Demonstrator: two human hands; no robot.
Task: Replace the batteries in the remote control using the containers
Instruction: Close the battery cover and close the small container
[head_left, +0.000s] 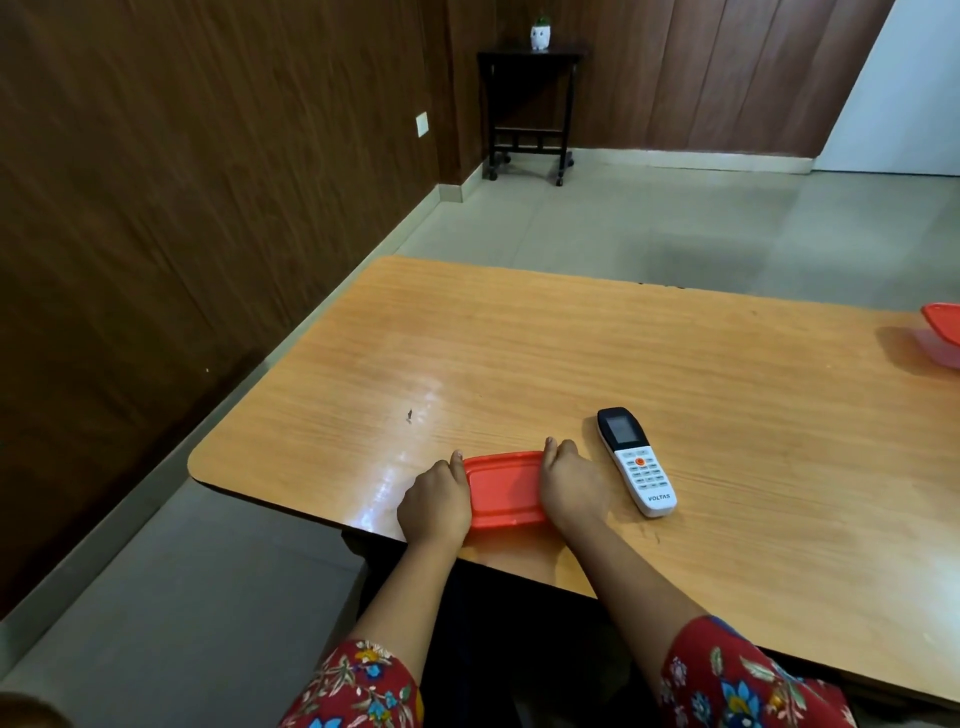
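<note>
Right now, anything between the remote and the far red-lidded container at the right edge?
Nothing: in the head view only bare table runs from the remote to the far red-lidded container.

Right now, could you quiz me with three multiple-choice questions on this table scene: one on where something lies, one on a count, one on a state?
1. Where does the remote control lie?
A. Beside the right hand, on the table
B. On top of the container's lid
C. On the floor

2. How many red-lidded containers show?
A. One
B. Two
C. Four

3. What state is the red-lidded container between the hands in?
A. Lid off, lying beside it
B. Tipped on its side
C. Lid on, a hand at each end

Answers:
1 A: it rests on the wood just right of that hand.
2 B: one sits between the hands, a second container at the far right edge.
3 C: the left hand and right hand grip its ends, lid in place.
</note>
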